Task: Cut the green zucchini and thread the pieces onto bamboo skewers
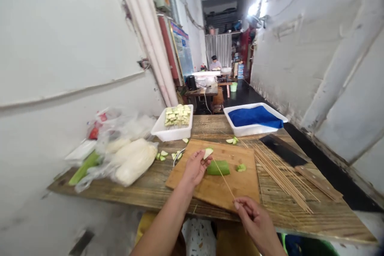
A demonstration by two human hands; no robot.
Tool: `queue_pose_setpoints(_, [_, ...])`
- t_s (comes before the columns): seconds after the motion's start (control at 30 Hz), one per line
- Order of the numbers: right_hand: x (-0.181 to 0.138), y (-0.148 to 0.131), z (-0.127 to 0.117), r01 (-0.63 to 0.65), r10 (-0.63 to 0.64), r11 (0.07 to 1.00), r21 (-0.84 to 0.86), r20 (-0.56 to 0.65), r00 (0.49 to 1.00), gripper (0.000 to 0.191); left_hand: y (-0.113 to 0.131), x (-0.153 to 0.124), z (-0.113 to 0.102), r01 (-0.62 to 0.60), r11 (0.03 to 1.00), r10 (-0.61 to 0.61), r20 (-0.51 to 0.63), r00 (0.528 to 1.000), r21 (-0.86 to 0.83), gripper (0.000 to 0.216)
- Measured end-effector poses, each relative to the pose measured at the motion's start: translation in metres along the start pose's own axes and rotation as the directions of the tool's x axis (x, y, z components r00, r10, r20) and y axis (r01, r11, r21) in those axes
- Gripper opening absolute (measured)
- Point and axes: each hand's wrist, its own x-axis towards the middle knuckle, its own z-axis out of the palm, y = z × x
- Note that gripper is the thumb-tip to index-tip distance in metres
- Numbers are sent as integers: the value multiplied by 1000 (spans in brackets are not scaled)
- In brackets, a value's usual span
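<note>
Head view: left hand (195, 168) has its fingers clamped on a pale green vegetable slice (208, 153), held above the light wooden cutting board (237, 192). Right hand (255, 220) is at the board's near edge, fingers pinched together on a thin bamboo skewer (225, 182) whose tip points at the slice. A dark green vegetable chunk (218, 167) lies on the board just beside the skewer. A loose bundle of bamboo skewers (279, 172) and a black-bladed cleaver (282, 150) are to the right on the worn wooden desk (330, 216). At the far edge sit a white plastic tray of cut slices (174, 132) and a white tray with blue cloth (255, 118).
</note>
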Motion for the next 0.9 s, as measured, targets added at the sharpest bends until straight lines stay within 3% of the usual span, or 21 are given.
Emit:
queue_pose_setpoints(0.2, [14,-11,27,250,-233,938,-238,98,968,35,7,-14,-45,-6,966,-21,-102,995,-258,5])
queue_pose_setpoints(0.37, [21,-22,44,364,-332,891,-270,159,930,32,15,-21,-66,4,962,-51,-164,985,-273,9])
queue_pose_setpoints(0.6, [21,-26,57,385,-321,894,-228,272,907,28,25,-25,-67,-20,969,-45,-257,965,-246,9])
queue_pose_setpoints(0.9, [20,-25,51,298,-233,920,-253,258,938,31,25,-27,-59,-7,979,-47,-258,965,-203,9])
